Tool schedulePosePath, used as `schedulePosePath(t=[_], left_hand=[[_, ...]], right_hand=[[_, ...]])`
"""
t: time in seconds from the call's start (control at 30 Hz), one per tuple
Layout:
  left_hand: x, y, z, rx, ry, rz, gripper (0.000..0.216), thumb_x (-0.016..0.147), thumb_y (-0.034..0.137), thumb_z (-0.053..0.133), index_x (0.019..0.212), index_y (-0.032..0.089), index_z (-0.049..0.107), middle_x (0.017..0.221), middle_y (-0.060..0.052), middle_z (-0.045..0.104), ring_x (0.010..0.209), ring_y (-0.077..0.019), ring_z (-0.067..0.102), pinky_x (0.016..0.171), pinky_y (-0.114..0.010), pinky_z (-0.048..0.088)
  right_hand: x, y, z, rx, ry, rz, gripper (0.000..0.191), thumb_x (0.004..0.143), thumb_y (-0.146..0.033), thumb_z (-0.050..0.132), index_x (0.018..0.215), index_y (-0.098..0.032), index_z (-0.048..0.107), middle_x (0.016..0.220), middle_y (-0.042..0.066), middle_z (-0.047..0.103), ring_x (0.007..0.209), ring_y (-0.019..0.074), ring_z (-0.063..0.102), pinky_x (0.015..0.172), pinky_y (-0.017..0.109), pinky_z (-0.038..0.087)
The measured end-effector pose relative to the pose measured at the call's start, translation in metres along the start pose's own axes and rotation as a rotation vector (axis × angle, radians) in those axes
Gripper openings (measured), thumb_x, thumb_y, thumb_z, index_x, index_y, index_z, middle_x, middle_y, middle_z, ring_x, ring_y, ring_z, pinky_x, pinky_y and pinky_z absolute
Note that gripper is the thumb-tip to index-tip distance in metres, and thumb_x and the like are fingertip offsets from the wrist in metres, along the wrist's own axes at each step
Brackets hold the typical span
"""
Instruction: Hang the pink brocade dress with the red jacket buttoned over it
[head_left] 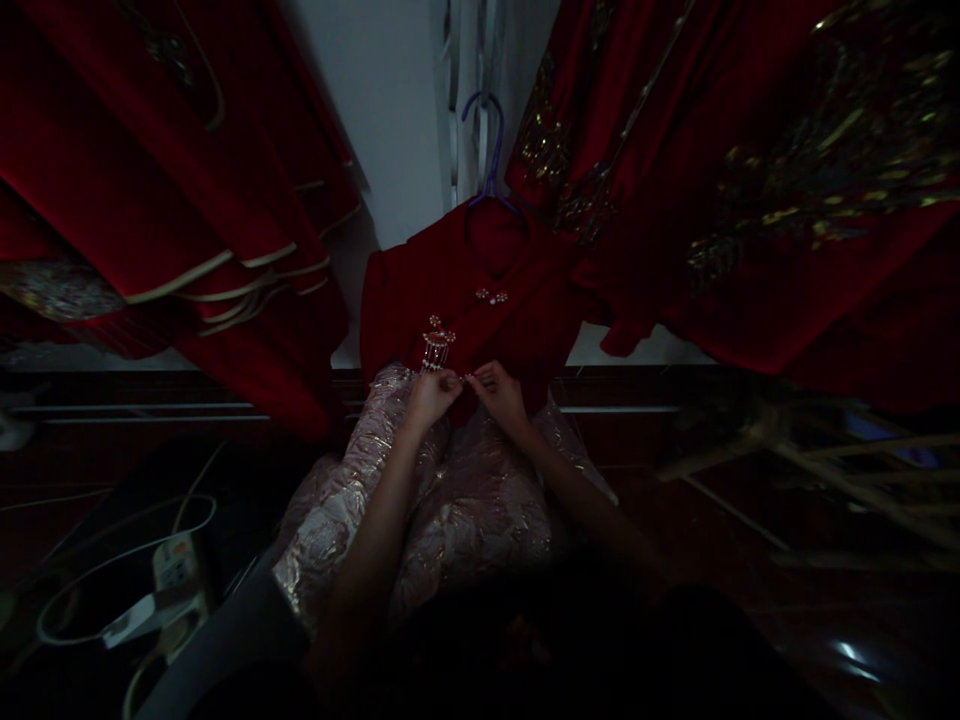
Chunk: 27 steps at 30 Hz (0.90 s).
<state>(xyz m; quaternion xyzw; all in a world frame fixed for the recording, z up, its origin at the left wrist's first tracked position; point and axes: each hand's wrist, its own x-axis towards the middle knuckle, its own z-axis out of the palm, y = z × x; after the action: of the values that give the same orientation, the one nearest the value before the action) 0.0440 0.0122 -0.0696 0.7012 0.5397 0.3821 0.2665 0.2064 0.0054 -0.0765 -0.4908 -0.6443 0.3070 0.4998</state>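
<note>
A dark red jacket hangs on a blue hanger straight ahead, over a pale pink and gold brocade skirt. Two jewelled clasps show on its front: one near the collar and a tasselled one lower left. My left hand and my right hand meet at the jacket's lower front edge, just below the tasselled clasp. Both hands have their fingers pinched together on a small fastening at the jacket's front. The light is dim.
Red garments with cream trim hang at the left. Red robes with gold embroidery hang at the right. A white power strip with cables lies on the dark floor at lower left. Pale rods of a rack show at right.
</note>
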Motion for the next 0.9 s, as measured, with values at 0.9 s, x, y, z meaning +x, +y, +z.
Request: schedulePosePath(t=[0.9], left_hand=[[-0.005, 0.008, -0.007, 0.162, 0.088, 0.031, 0.013, 0.075, 0.022, 0.062, 0.089, 0.021, 0.064, 0.083, 0.000, 0.069, 0.073, -0.0141, 0.062, 0.069, -0.025, 0.046]], right_hand=[[0.023, -0.021, -0.035, -0.125, 0.124, -0.057, 0.015, 0.086, -0.030, 0.050, 0.093, -0.019, 0.058, 0.083, 0.003, 0.066, 0.069, 0.0131, 0.062, 0.065, 0.026, 0.052]])
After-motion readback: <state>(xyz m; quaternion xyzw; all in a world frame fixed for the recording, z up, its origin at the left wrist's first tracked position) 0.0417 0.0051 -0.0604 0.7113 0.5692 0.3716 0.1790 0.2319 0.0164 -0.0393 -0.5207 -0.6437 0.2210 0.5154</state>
